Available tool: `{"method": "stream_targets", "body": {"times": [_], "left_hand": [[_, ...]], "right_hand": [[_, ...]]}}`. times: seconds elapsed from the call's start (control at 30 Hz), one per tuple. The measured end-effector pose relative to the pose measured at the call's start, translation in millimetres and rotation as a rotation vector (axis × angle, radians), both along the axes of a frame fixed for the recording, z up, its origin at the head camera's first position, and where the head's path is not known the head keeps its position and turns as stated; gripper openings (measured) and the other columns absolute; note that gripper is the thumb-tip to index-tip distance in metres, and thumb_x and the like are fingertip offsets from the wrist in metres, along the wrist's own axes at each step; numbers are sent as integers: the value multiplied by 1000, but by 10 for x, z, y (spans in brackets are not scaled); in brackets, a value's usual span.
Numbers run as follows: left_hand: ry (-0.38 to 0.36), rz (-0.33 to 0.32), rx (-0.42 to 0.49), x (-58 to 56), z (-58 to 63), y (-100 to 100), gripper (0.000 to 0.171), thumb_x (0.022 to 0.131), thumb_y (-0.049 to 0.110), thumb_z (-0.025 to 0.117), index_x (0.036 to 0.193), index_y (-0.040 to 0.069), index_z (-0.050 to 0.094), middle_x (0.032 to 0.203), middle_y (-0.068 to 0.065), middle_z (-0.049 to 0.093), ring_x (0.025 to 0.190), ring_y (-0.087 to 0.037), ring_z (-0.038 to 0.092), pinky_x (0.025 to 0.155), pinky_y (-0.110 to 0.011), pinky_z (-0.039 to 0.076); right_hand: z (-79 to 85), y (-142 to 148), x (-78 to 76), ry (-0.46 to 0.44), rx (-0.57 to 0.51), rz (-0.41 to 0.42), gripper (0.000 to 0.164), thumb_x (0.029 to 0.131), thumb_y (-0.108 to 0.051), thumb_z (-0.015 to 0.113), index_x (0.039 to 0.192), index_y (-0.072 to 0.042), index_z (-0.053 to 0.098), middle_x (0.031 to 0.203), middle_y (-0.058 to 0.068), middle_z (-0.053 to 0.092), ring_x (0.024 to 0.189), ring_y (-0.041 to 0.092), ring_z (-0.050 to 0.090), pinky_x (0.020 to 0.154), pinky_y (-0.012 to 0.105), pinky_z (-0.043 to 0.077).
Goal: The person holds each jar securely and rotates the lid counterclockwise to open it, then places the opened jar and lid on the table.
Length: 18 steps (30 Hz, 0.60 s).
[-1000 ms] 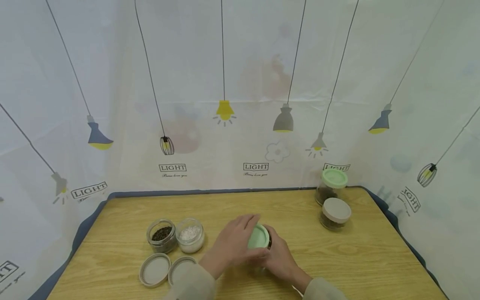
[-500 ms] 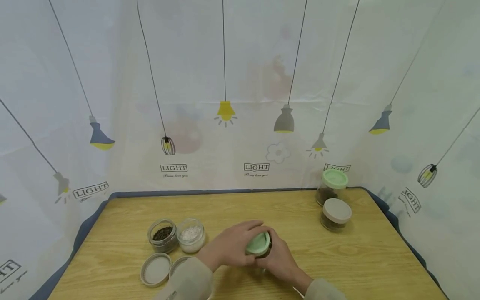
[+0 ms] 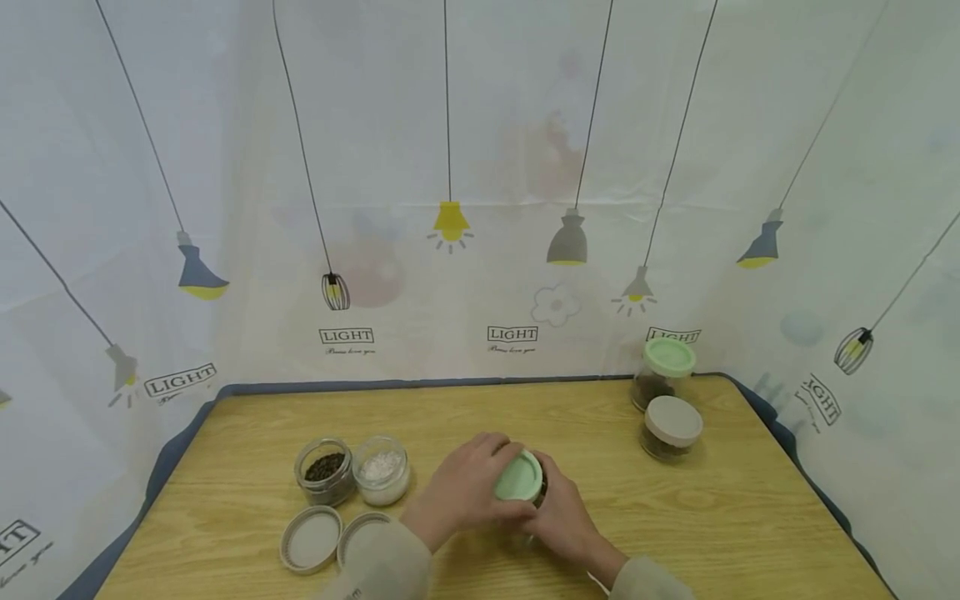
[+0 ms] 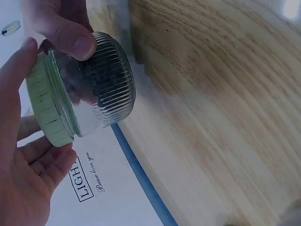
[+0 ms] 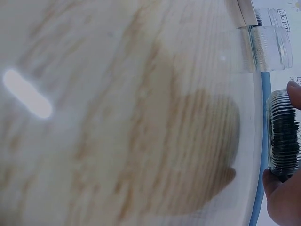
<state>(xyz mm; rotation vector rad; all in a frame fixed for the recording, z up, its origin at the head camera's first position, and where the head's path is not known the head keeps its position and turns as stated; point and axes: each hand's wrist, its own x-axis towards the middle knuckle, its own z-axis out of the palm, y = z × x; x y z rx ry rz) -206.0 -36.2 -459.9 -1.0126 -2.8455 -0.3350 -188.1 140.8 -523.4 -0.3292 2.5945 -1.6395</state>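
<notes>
A small ribbed glass jar [image 4: 101,84] with dark contents is held just above the wooden table [image 3: 675,517], near its front middle. My left hand [image 3: 468,492] curls over its pale green lid [image 3: 519,480], fingers wrapped round the rim. My right hand [image 3: 562,517] grips the glass body from the right and below. In the left wrist view the green lid [image 4: 44,106] lies against my left palm, and a fingertip [image 4: 70,40] presses the glass. The right wrist view catches the ribbed jar [image 5: 284,136] at its right edge, between my right fingers [image 5: 282,197].
To the left stand an open jar of dark peppercorns [image 3: 324,471] and an open jar of white grains [image 3: 381,469], with two loose grey lids [image 3: 310,540] in front. A green-lidded jar [image 3: 663,371] and a grey-lidded jar [image 3: 671,427] stand back right. A curtain surrounds the table.
My left hand's fingers have shifted round the green lid. The lid tilted half a second ago and now sits flatter. The right hand has stayed on the jar.
</notes>
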Motion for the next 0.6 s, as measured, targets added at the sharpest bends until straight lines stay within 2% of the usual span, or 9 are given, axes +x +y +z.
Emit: {"method": "stream_targets", "body": {"times": [0.13, 0.23, 0.43, 0.6], "left_hand": [[10, 15, -18, 19, -1, -4, 91, 75, 80, 54, 144, 20, 47, 141, -2, 51, 129, -20, 51, 104, -40, 47], [-15, -24, 12, 18, 15, -25, 96, 73, 80, 57, 148, 23, 40, 151, -1, 43, 136, -22, 46, 109, -42, 43], [-73, -167, 56, -21, 81, -73, 77, 81, 57, 70, 147, 30, 40, 156, -2, 36, 143, -25, 38, 111, -46, 41], [-154, -212, 16, -38, 112, -78, 72, 82, 42, 71, 147, 32, 41, 158, -5, 33, 147, -29, 31, 112, -50, 39]], "right_hand": [[0, 0, 5, 8, 5, -2, 95, 68, -37, 88, 143, -8, 37, 140, 13, 51, 127, 28, 54, 104, 45, 47], [-3, 2, 5, 32, 22, -7, 92, 70, -37, 87, 142, -6, 37, 139, 14, 53, 127, 29, 54, 105, 45, 47], [-5, 7, 12, 24, 14, -2, 92, 71, -37, 86, 143, -7, 37, 138, 12, 53, 127, 28, 54, 105, 48, 46], [-36, 10, 12, 20, 4, 28, 89, 72, -37, 86, 141, -10, 37, 136, 9, 54, 124, 25, 56, 102, 45, 48]]}}
